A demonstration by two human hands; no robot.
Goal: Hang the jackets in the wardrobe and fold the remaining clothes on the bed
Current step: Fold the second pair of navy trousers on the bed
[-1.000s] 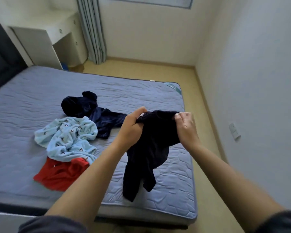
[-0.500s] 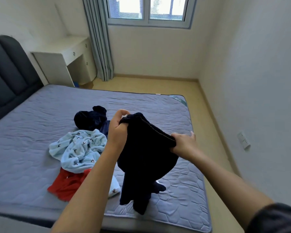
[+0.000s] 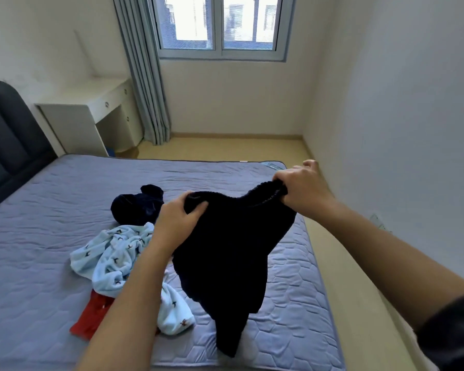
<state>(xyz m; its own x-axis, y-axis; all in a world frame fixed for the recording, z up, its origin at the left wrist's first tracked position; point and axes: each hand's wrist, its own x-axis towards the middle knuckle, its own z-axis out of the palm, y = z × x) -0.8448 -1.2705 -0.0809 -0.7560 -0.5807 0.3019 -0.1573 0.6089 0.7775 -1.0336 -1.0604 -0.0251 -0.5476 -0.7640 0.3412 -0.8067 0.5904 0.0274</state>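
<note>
- Black garment [image 3: 233,253]: held up above the bed, top edge stretched between both hands, body hanging down; its lowest tip reaches the mattress surface near the front edge.
- Left hand [image 3: 177,223]: fingers curled and pressed together, clenching one upper corner of the black garment.
- Right hand [image 3: 303,191]: fingers closed around the other upper corner, held higher and farther to the right, past the bed's edge.
- Bed [image 3: 51,210]: grey-blue quilted mattress cover, dark padded headboard at left.
- Navy garment [image 3: 137,207]: crumpled heap mid-bed, behind the left hand.
- Light blue patterned garment [image 3: 113,253]: rumpled, just in front of the navy heap, partly under the left forearm.
- Red garment [image 3: 91,317]: lies under the light blue one's near edge.
- White desk [image 3: 91,111]: in the corner beside the grey curtain [image 3: 145,76], below the window [image 3: 220,25].
</note>
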